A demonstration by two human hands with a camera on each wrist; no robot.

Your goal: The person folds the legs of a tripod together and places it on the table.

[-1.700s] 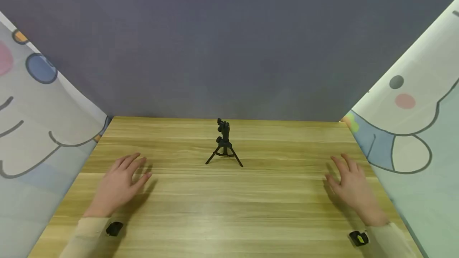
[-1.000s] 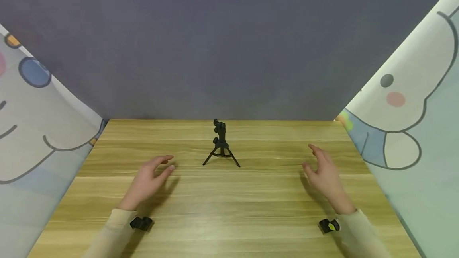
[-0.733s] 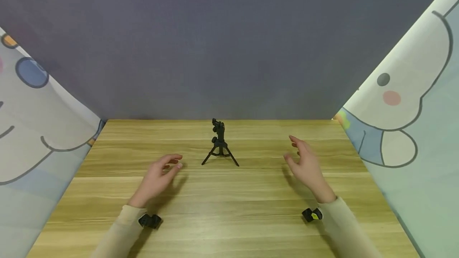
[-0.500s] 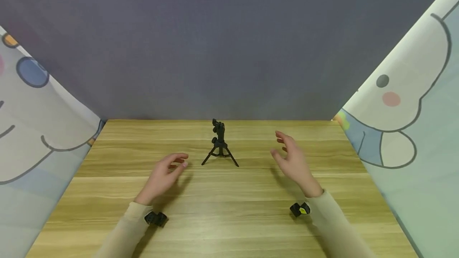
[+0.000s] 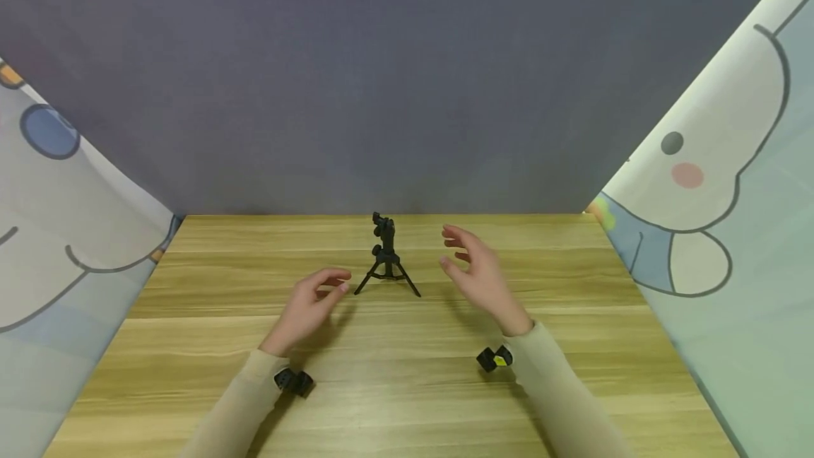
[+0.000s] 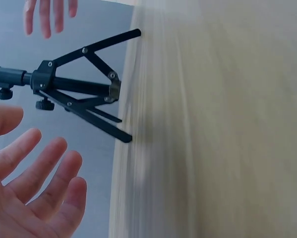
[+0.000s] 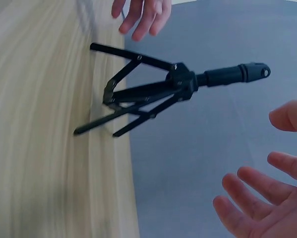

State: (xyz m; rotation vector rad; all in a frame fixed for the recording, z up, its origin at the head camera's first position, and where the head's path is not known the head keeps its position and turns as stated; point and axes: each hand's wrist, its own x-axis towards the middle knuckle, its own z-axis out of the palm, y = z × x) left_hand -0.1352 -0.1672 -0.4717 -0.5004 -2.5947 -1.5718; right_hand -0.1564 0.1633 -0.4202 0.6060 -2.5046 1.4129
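Note:
A small black tripod (image 5: 388, 256) stands upright on its spread legs near the back of the wooden table. In the left wrist view its knobs and leg braces (image 6: 84, 87) show clearly; the right wrist view has the tripod (image 7: 153, 89) from the other side. Just left of the legs, my left hand (image 5: 311, 306) hovers with loosely bent fingers and touches nothing. My right hand (image 5: 480, 274) is held to the right of the tripod, a wider gap away, fingers relaxed and apart from it. Both palms face the tripod.
The wood-grain table (image 5: 394, 387) ends at a dark grey backdrop (image 5: 394, 83). Cartoon-printed cloths hang along the left (image 5: 76, 232) and right (image 5: 712, 232) sides. A black wrist camera (image 5: 294, 382) sits on the left cuff, another camera (image 5: 494, 359) on the right.
Both hands have moved inward from the table's sides towards the tripod, the right one also farther back. The tripod keeps its place on the table; the head view has shifted slightly.

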